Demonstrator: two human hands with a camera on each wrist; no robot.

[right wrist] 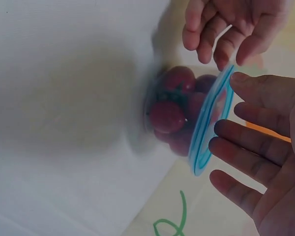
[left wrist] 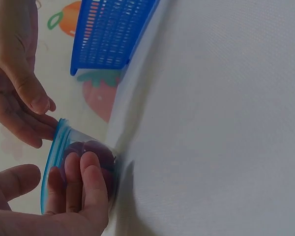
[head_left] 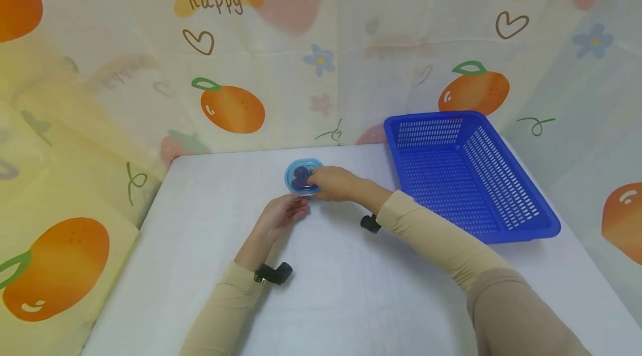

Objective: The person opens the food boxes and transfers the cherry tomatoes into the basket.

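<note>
A small clear tub (left wrist: 101,137) with a light blue lid (right wrist: 204,123) stands towards the back of the table. Inside it are several dark red round fruits (right wrist: 167,117) with some green at the stems, resembling cherry tomatoes. My left hand (head_left: 281,216) is at the tub's near side; in the left wrist view its relaxed fingers overlap the wall, the thumb apart from the lid. From the right, my right hand (head_left: 338,183) reaches over the lid, and in the right wrist view its fingers extend with their tips at the lid's face and rim.
A large blue plastic basket (head_left: 393,150) with slotted walls stands at the right back of the white-covered table (head_left: 200,244). Behind the table hangs a curtain (head_left: 281,94) printed with oranges and hearts. Each wrist wears a black camera (head_left: 275,273).
</note>
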